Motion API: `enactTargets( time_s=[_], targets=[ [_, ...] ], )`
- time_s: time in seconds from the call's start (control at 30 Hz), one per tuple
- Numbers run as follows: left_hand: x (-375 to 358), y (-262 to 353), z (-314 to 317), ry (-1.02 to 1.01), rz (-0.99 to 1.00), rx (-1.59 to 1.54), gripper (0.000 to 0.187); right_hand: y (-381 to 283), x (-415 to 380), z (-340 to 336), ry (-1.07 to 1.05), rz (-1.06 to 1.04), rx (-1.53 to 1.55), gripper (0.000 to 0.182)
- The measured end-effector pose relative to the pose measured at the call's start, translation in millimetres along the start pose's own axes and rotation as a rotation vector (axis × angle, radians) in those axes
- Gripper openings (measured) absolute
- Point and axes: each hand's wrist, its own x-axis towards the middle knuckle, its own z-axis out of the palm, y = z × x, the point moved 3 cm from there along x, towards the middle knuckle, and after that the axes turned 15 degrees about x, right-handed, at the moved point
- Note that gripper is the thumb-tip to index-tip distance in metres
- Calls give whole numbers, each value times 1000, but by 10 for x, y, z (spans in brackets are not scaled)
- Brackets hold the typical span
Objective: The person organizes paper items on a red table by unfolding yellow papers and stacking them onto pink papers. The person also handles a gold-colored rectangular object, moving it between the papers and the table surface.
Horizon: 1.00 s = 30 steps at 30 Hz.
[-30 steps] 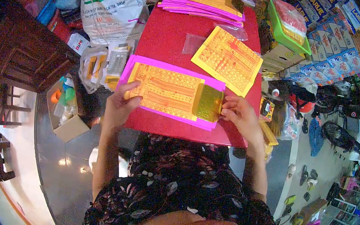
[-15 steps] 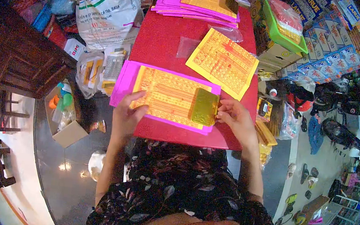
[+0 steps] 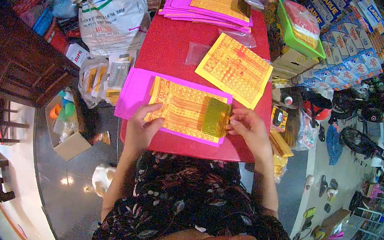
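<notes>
A magenta paper sheet (image 3: 134, 89) lies at the near edge of the red table (image 3: 176, 47). On it rests a yellow printed sheet (image 3: 184, 107) with red patterns. A small gold foil sheet (image 3: 216, 118) sits on the right end of the yellow one. My left hand (image 3: 144, 126) lies flat with fingers spread on the yellow sheet's left corner. My right hand (image 3: 248, 128) pinches the right edge of the gold foil sheet.
A second yellow printed sheet (image 3: 234, 70) lies further back on the table, beside a clear plastic sleeve (image 3: 195, 53). A stack of magenta and yellow sheets (image 3: 205, 5) is at the far end. A green tray (image 3: 301, 30), cartons and bags crowd both sides.
The yellow sheet and gold foil have slid right over the magenta sheet, baring its left part. My left hand moved right along with them; my right hand stayed at the foil's edge.
</notes>
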Motion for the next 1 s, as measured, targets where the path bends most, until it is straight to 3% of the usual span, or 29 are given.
enactTargets(
  time_s=[0.2, 0.27, 0.3, 0.37, 0.5, 0.57, 1.0],
  targets=[
    [-35, 136, -43, -2, -85, -12, 39, 5, -14, -8, 14, 15, 20, 27],
    [-36, 229, -148, 67, 58, 330, 40, -25, -37, 15, 35, 31, 42, 27],
    [-29, 226, -174, 68, 58, 330, 40, -37, -42, 21, 34, 31, 42, 27],
    [-35, 293, -278, 337, 256, 657, 41, -58, -51, 24, 42, 26, 38, 27],
    [101, 214, -307, 335, 242, 695, 43, -89, -64, 11, 75, 36, 80, 28],
    [183, 257, -235, 300, 357, 687, 41, -70, -62, -11, 83, 52, 116, 27],
    [199, 232, 80, 204, 325, 638, 36, 4, -36, -49, 71, 110, 295, 29]
  ],
)
